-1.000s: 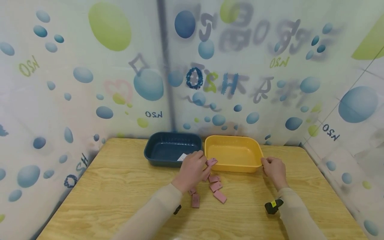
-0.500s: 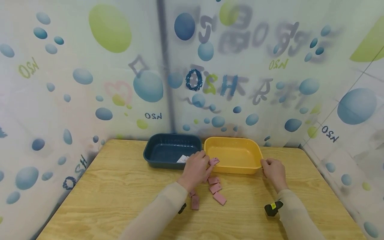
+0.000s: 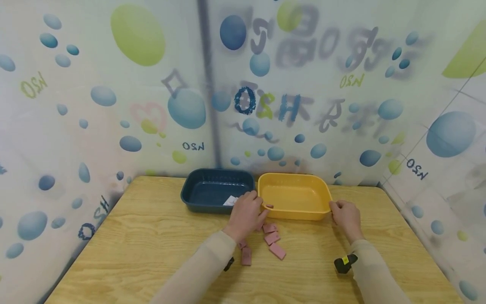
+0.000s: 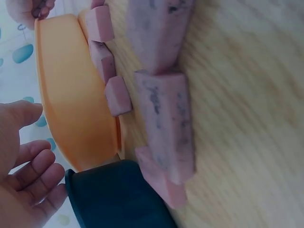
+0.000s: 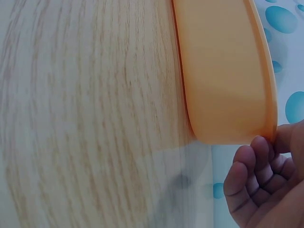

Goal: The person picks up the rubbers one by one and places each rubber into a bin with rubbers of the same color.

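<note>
Hovering by the adjoining corners of the blue tray [image 3: 206, 207] and the yellow tray [image 3: 300, 215], the left hand [image 3: 246, 213] has its thumb and fingers parted, with nothing between them in its wrist view. A pink block [image 3: 270, 206] shows just beside the thumb tip, seemingly inside the yellow tray's near rim, though too little of it is visible to be sure. The other pink blocks [image 3: 272, 237] lie on the wooden table [image 3: 163, 245] below that hand, several touching. The right hand [image 3: 346, 216] pinches the yellow tray's near right corner.
</note>
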`<state>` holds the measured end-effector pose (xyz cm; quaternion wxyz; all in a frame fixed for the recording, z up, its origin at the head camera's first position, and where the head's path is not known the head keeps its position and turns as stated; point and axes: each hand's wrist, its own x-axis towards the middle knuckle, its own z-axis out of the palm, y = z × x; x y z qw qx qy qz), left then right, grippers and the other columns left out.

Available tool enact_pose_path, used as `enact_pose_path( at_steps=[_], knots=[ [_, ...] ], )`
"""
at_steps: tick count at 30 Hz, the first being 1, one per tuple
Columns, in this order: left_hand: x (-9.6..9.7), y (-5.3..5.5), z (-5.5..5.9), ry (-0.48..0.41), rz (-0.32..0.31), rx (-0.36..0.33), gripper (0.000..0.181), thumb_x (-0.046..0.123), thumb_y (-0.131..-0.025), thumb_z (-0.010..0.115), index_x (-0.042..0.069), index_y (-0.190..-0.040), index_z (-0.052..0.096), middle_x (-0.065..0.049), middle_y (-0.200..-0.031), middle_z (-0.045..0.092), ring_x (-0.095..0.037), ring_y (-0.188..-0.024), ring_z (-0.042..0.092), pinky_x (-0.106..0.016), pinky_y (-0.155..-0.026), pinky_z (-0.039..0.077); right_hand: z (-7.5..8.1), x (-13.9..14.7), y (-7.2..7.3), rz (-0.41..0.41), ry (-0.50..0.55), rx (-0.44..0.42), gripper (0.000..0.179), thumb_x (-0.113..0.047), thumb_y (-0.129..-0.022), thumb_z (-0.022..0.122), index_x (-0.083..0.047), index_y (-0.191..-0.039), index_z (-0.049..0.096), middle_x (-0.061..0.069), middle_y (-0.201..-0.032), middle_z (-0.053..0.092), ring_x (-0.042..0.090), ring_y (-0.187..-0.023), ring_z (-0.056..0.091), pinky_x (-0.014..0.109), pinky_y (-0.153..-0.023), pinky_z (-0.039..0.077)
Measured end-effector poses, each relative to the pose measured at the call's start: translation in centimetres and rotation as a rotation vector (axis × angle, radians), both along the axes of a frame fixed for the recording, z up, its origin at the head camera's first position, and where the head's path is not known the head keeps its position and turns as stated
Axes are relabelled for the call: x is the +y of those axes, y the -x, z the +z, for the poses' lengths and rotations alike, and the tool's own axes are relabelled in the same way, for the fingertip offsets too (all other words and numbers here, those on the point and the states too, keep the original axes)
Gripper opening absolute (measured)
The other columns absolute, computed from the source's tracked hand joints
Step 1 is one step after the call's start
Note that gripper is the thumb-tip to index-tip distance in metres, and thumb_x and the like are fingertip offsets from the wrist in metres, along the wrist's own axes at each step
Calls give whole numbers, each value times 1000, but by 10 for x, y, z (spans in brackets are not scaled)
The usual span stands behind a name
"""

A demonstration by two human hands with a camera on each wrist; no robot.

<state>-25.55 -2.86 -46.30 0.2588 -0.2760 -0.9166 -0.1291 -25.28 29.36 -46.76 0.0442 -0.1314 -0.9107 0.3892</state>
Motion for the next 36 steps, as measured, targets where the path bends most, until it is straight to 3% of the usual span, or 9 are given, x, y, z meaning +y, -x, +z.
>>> enact_pose_path(
  at_steps=[6, 11, 13, 19, 24, 36],
  knots=[
    [-11, -2, -4, -30, -73, 28, 17, 21, -88, 80, 7, -85, 71, -4, -83, 55, -22, -76, 51, -36, -71, 48, 2, 0, -1, 5, 1, -4, 39, -27, -106, 46, -2, -79, 59, 3, -61, 54, 21, -61, 50, 32, -59, 40],
    [-22, -5, -4, -39, -145, 64, 15, 11, -83, 84, 6, -83, 70, -5, -81, 53, -22, -77, 54, -37, -83, 53, 4, -1, -1, -3, -2, -9, 39, -27, -106, 45, 0, -83, 61, 3, -62, 54, 21, -63, 51, 32, -60, 40],
    [-26, -7, -4, -28, -154, 82, 16, 12, -83, 85, 6, -84, 70, -5, -83, 54, -22, -80, 57, -38, -88, 53, 4, -1, 0, -5, -5, -3, 39, -27, -106, 45, 1, -83, 62, 3, -63, 55, 21, -63, 51, 32, -60, 40],
    [-35, -14, -5, 13, -159, 83, 17, 14, -85, 84, 5, -94, 73, -4, -88, 56, -22, -85, 57, -36, -82, 50, 1, -2, 0, 1, -35, 19, 39, -26, -106, 46, -2, -78, 60, 3, -61, 54, 21, -63, 50, 33, -60, 39],
    [-41, -18, -6, 28, -167, 69, 19, 15, -85, 84, 5, -96, 73, -4, -89, 58, -22, -89, 57, -36, -85, 50, 0, -2, 0, 3, -43, 26, 40, -26, -106, 47, -2, -77, 60, 3, -59, 55, 20, -61, 50, 32, -60, 39],
    [-53, -25, -11, 62, -211, 71, 24, 16, -82, 82, 6, -101, 73, -3, -94, 61, -21, -88, 56, -35, -83, 50, 0, -2, -1, -9, -40, 36, 39, -24, -105, 47, 2, -82, 64, 3, -61, 57, 21, -62, 52, 31, -59, 40]
  ],
)
